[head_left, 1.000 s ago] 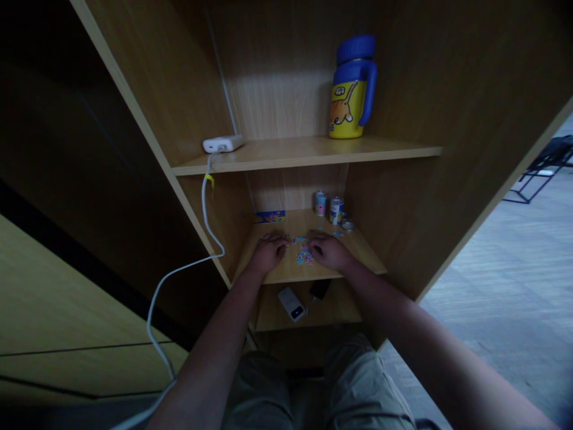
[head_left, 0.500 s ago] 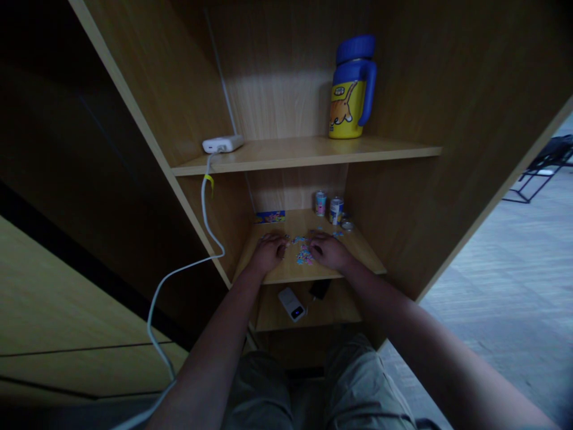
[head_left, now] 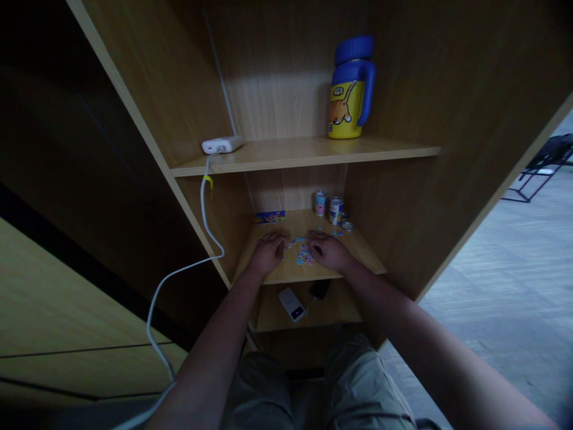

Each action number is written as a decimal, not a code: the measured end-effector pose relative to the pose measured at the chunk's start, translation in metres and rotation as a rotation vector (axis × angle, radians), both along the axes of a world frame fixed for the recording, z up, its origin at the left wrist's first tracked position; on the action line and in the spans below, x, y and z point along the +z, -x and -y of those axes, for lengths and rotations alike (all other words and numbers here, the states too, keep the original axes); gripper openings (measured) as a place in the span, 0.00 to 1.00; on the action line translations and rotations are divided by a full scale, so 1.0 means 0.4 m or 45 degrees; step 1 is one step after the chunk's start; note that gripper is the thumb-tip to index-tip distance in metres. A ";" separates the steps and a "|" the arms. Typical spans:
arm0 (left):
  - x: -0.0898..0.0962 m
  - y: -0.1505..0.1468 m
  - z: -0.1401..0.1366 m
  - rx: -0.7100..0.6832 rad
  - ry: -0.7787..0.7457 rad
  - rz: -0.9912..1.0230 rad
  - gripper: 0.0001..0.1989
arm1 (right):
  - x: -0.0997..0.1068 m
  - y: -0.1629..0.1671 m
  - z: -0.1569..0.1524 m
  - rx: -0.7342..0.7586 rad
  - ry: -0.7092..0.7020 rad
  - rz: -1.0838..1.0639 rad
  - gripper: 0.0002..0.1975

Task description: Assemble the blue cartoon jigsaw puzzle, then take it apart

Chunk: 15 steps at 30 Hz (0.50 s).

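Both my hands rest palm down on the middle wooden shelf (head_left: 358, 258) of a cabinet. My left hand (head_left: 267, 252) lies left of a small heap of colourful puzzle pieces (head_left: 303, 254), its fingertips at the heap's edge. My right hand (head_left: 330, 251) lies on the heap's right side, fingers curled toward the pieces. Whether either hand pinches a piece is too small to tell. Two small printed cans (head_left: 328, 206) and a round lid (head_left: 347, 226) stand behind the hands. A flat picture card (head_left: 270, 217) leans at the shelf's back left.
A blue and yellow jug (head_left: 349, 89) stands on the upper shelf, with a white charger (head_left: 221, 144) at its left and a white cable (head_left: 197, 251) hanging down. A power bank (head_left: 292, 304) and a dark object (head_left: 319, 289) lie on the lower shelf. A dark chair frame (head_left: 541, 167) stands far right.
Almost nothing has moved. Both hands stay on the shelf beside the pieces, with only slight finger shifts.
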<state>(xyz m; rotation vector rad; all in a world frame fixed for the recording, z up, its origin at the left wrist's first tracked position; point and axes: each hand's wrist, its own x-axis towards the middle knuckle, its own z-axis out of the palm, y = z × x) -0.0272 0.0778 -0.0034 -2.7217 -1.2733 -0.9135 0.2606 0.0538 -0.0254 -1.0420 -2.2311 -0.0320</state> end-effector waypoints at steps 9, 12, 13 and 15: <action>0.001 -0.001 -0.001 -0.243 0.033 -0.019 0.10 | 0.005 0.004 0.002 -0.015 -0.016 -0.003 0.09; 0.000 0.002 -0.004 -0.275 0.059 -0.011 0.07 | 0.006 0.003 0.003 -0.021 -0.007 0.000 0.09; -0.001 0.003 -0.005 -0.257 0.059 -0.003 0.06 | 0.005 0.002 0.003 -0.022 -0.005 0.003 0.09; -0.004 0.004 -0.009 -0.167 0.042 0.027 0.09 | 0.005 0.001 0.002 -0.020 -0.002 0.007 0.08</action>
